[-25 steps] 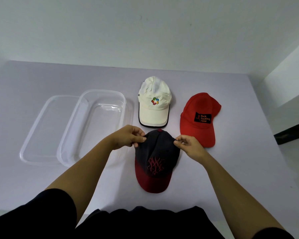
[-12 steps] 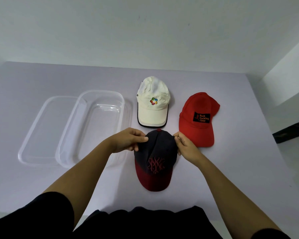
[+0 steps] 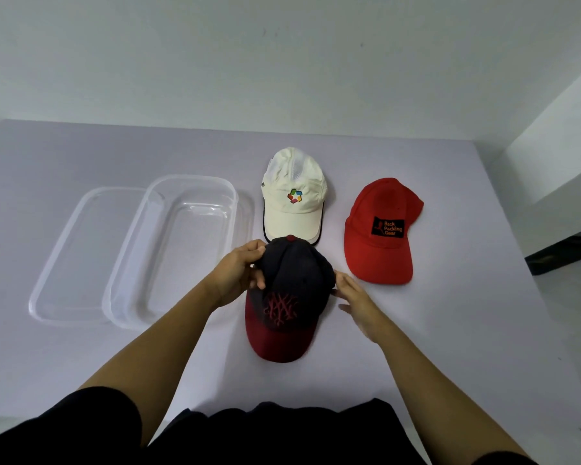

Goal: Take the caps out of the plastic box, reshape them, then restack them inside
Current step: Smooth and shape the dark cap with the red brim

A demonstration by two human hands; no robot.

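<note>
A dark navy cap [image 3: 292,276] with a dark red brim and red embroidery lies on the table in front of me. My left hand [image 3: 240,275] pinches the left side of its crown. On the crown's right edge rests my right hand [image 3: 353,297], fingers spread and touching the fabric. Behind it sits a white cap [image 3: 294,199] with a coloured logo. A red cap [image 3: 381,229] with a black patch lies to the right. The clear plastic box [image 3: 168,263] stands to the left with nothing in it.
The box's clear lid [image 3: 71,256] lies flat, partly under the box's left side. The table's right edge [image 3: 524,263] runs near the red cap, with a drop to the floor beyond. A white wall stands behind the table.
Both hands have slid down the navy cap's crown. The left hand keeps its pinch on the left side. The right hand has gone from pinching to an open-fingered touch on the right edge.
</note>
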